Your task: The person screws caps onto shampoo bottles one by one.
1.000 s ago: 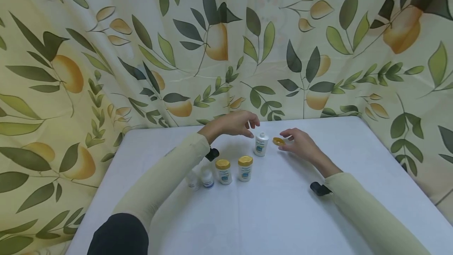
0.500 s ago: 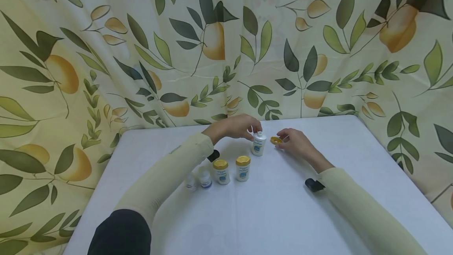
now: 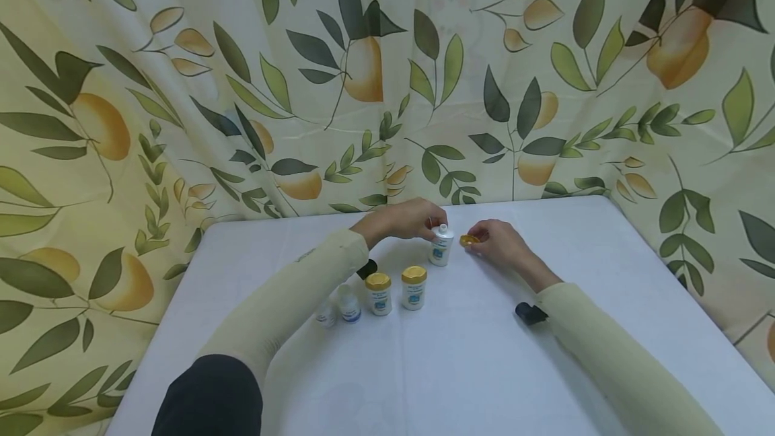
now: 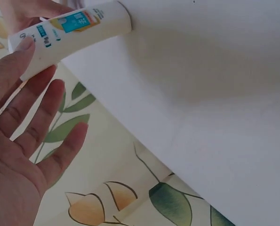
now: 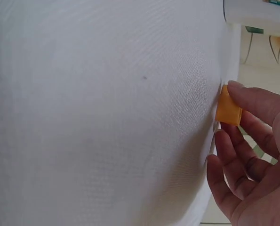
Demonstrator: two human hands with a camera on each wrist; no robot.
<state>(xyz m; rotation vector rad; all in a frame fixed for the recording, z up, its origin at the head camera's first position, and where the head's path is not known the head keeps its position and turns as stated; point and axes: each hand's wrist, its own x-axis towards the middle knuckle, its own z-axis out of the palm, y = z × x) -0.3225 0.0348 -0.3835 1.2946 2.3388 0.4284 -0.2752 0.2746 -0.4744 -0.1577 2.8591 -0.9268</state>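
Observation:
A white bottle (image 3: 441, 251) with a blue and yellow label stands uncapped near the back of the table. My left hand (image 3: 412, 219) holds it near the top; the left wrist view shows the thumb over the bottle's label side (image 4: 78, 23) and the lower fingers spread away. Just right of the bottle, my right hand (image 3: 501, 243) pinches a yellow cap (image 3: 467, 240) close to the tabletop. In the right wrist view, thumb and fingers grip the cap's sides (image 5: 229, 106), with the remaining fingers loosely bent below it.
Two white jars with gold lids, the left one (image 3: 379, 295) and the right one (image 3: 414, 288), stand nearer me. Beside them are two small white bottles (image 3: 349, 304), partly behind the left sleeve (image 3: 290, 301). A fruit-patterned curtain (image 3: 387, 86) hangs behind the white table (image 3: 460, 369).
My left hand has moved right and down from above the bottle and taken hold of it. My right hand, around the cap, has shifted slightly left in the view.

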